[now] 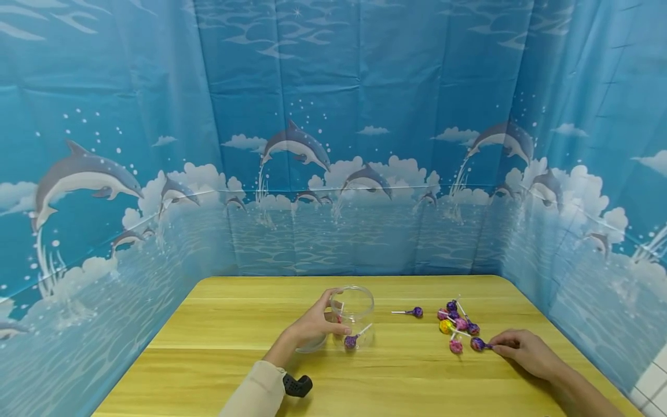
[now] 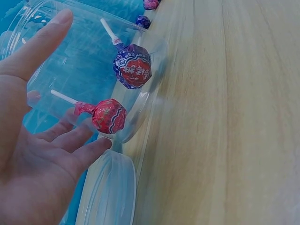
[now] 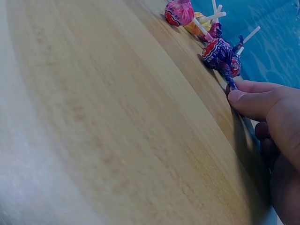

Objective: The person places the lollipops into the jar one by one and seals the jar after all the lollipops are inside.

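My left hand (image 1: 311,324) holds a clear plastic jar (image 1: 367,317) from its left side, thumb and fingers on opposite sides of the wall. Inside the jar lie a purple lollipop (image 2: 133,66) and a red lollipop (image 2: 110,116), both with white sticks. A clear lid (image 2: 110,187) lies on the table beside that hand, partly hidden by it in the head view. Over on the right, my right hand (image 1: 531,351) pinches a purple lollipop (image 3: 216,54) between thumb and index finger, at the twisted wrapper below its head. Its stick is hidden by the fingers.
A loose pile of purple, pink and yellow lollipops (image 1: 461,324) lies just left of my right hand. One more purple lollipop (image 1: 417,312) lies apart between jar and pile. The wooden table (image 1: 208,330) borders a dolphin-print curtain (image 1: 323,237) at the back and sides.
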The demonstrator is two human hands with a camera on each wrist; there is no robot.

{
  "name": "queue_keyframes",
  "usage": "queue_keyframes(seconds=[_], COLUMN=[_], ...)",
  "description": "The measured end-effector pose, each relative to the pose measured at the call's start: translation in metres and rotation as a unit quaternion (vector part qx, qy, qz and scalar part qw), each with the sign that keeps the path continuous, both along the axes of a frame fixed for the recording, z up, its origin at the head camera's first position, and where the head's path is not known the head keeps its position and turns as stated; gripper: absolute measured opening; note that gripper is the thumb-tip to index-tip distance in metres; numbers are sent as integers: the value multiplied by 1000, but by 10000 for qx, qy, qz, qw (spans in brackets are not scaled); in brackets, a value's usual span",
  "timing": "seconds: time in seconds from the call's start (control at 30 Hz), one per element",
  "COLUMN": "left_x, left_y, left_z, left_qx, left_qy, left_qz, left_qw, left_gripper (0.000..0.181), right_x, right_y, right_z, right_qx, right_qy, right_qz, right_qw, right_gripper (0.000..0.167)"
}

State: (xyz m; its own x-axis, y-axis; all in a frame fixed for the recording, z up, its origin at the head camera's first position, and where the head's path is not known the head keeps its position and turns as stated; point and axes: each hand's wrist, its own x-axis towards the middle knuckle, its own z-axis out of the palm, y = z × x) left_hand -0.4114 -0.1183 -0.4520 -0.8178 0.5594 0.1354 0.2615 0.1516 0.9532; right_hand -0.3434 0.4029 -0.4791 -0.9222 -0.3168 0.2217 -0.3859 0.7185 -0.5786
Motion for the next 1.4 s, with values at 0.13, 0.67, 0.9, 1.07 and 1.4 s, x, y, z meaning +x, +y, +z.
queue_keyframes(seconds=[0.13,0.67,0.9,1.07,1.4], left_x=[0,-6,-6,-4,-2], left_y=[0,1,1,0,-2], left_z=[-1,-3,-3,-1,2], left_qx=[7,5,-49,-70,-148], left_qy=[-26,-68,-68,-38,-37], left_qz=[-4,-54,-89,-78,-72], left_qw=[10000,10000,9999,9999,9999], left_gripper=[84,84,84,86,86], right_x=[-2,-5,-4,-9,-26], right_y=[0,-9,-16,-25,-47], right_z=[-2,3,13,25,51], right_qx=[-38,-279,-143,-245,-172], right_qy=[29,-21,43,-98,419], right_qz=[56,-478,-656,-619,-346], right_qw=[10000,9985,9977,9977,9984], right_gripper=[17,18,19,23,18])
